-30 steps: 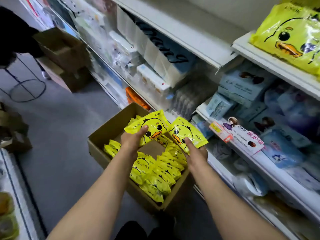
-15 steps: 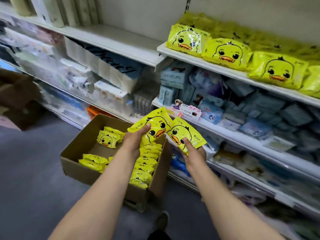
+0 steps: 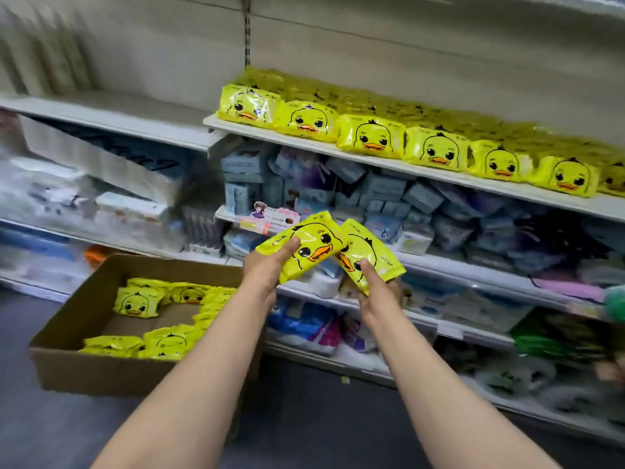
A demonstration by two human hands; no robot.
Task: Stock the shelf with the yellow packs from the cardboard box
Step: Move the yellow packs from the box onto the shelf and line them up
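My left hand (image 3: 267,269) grips a yellow duck-face pack (image 3: 309,247), tilted, in front of the middle shelves. Beside it my right hand (image 3: 378,296) holds a second yellow pack (image 3: 370,253); the two packs touch at their edges. Down to the left the open cardboard box (image 3: 84,367) stands on the floor with several more yellow packs (image 3: 137,301) inside. A row of the same yellow packs (image 3: 370,137) lines the upper white shelf (image 3: 389,162), above and to the right of my hands.
Blue and white tissue and wipe packages (image 3: 382,194) crowd the shelves below the yellow row. Large white paper packs (image 3: 101,164) fill the left bay. The grey floor (image 3: 304,418) runs along the shelf foot. A green item (image 3: 614,302) shows at the right edge.
Both hands have lifted the two packs up and to the right, away from the box. The view has risen, so the stocked upper shelf is now in full sight.
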